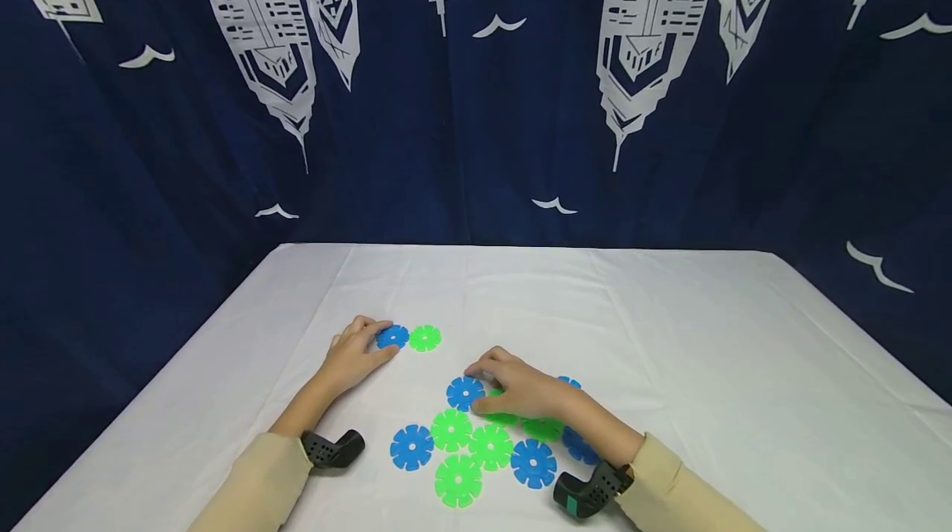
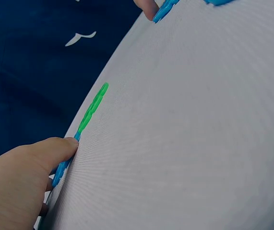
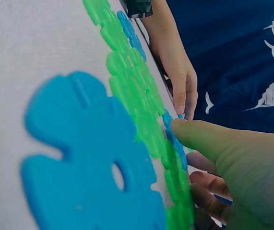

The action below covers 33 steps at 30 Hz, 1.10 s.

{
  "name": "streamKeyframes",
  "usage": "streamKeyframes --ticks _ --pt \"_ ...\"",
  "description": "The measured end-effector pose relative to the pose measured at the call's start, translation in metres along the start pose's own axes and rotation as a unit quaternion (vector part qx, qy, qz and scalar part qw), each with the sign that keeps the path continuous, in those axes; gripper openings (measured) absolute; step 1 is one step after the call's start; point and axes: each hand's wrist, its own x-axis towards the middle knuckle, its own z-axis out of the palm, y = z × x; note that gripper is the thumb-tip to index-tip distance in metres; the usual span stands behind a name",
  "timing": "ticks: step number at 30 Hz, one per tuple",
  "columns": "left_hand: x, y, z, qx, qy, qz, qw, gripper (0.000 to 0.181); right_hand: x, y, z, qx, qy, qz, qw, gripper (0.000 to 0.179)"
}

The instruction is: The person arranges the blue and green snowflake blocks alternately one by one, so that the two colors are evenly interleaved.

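Observation:
At the far left of the group, my left hand (image 1: 358, 357) holds a blue notched disc (image 1: 392, 337) by its edges, thumb on the near side and fingers on the far side. A green notched disc (image 1: 426, 339) lies right against it, on its right. My right hand (image 1: 521, 387) reaches over the main cluster, with thumb and forefinger at opposite edges of another blue notched disc (image 1: 465, 393). Under that hand, green discs (image 1: 543, 429) are partly hidden. In the right wrist view the thumb rests on the rim of the blue disc (image 3: 175, 139).
Nearer the front lie several green discs (image 1: 458, 481) and blue discs (image 1: 533, 463), flat and close together. One blue disc (image 1: 412, 447) sits at their left. A white cloth covers the table (image 1: 706, 350); a dark blue printed curtain (image 1: 476, 127) hangs behind it.

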Motion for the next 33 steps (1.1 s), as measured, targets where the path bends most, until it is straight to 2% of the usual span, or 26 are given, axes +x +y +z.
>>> streamKeyframes --ticks 6,11,18,23,29,33 --pt "-0.001 -0.001 0.000 0.009 0.003 0.005 0.9999 0.052 0.001 0.001 0.007 -0.027 0.025 0.000 0.9993 0.045" --pt "-0.001 -0.002 0.000 0.007 0.008 0.006 0.9999 0.052 0.003 -0.003 0.013 -0.038 0.051 0.019 0.9978 0.044" --pt "0.000 -0.002 0.001 0.006 0.005 0.012 0.9999 0.052 0.003 -0.004 0.016 0.010 0.069 0.050 0.9963 0.044" --pt "0.002 -0.001 0.000 0.002 0.004 0.010 0.9999 0.052 0.005 -0.005 0.016 0.039 0.072 0.037 0.9960 0.045" --pt "0.002 -0.001 0.001 0.008 0.002 0.005 1.0000 0.053 0.004 -0.007 0.015 0.085 0.045 0.018 0.9952 0.046" --pt "0.000 -0.001 0.000 0.010 0.001 0.005 0.9999 0.053 0.004 -0.009 0.017 0.085 0.048 0.013 0.9952 0.045"
